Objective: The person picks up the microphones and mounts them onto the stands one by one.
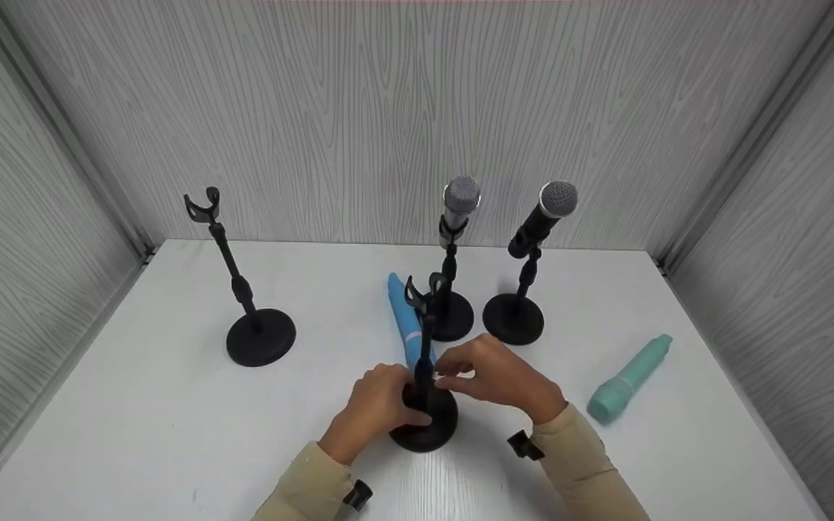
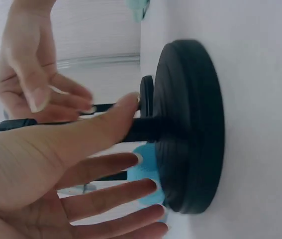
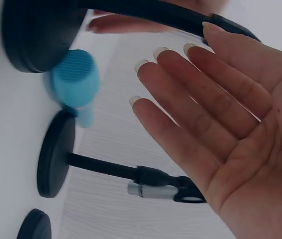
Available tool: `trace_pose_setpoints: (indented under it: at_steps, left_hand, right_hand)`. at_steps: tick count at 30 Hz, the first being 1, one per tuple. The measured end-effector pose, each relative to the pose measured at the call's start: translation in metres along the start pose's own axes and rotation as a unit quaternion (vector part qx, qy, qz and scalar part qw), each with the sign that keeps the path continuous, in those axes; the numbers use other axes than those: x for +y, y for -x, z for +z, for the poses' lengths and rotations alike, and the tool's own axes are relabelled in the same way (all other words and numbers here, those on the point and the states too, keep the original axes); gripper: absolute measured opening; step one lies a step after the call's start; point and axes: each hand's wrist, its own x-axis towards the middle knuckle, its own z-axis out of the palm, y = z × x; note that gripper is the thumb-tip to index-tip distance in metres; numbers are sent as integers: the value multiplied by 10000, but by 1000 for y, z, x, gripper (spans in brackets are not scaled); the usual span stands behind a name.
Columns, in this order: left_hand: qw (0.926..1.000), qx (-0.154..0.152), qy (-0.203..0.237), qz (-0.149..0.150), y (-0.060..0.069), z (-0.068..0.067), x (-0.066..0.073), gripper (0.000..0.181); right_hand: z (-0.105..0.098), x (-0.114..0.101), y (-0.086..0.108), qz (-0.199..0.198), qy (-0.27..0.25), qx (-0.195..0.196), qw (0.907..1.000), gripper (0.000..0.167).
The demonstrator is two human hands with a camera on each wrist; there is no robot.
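Note:
A black microphone stand (image 1: 440, 428) with an unfilled clip stands upright at the front middle. My left hand (image 1: 375, 407) is low around its pole, the thumb over the base in the head view; in the left wrist view that hand (image 2: 81, 174) has its thumb against the pole and its fingers extended. Up at the pole's thicker collar is my right hand (image 1: 500, 380). The right wrist view shows this hand (image 3: 220, 114) with its thumb tip touching the pole (image 3: 155, 12) and its other fingers nearly straight. A blue microphone (image 1: 404, 318) lies behind the stand, partly hidden.
Two stands behind hold a silver-grey microphone (image 1: 462, 197) and a black one (image 1: 541, 217). Another stand (image 1: 261, 338) with an unfilled clip is at the left. A teal microphone (image 1: 628, 380) lies at the right. Grey panels (image 1: 316, 123) border the white table (image 1: 135, 405).

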Motion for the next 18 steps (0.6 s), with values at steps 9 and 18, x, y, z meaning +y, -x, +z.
trace_pose_setpoints:
  at_steps: [9, 18]
  left_hand:
    - [9982, 324, 425, 266, -3, 10, -4, 27]
    - [9963, 198, 750, 368, -5, 16, -9, 17]
  right_hand:
    - [-44, 13, 34, 623, 465, 375, 9963, 17]
    - [-83, 33, 87, 1682, 481, 774, 9815, 23]
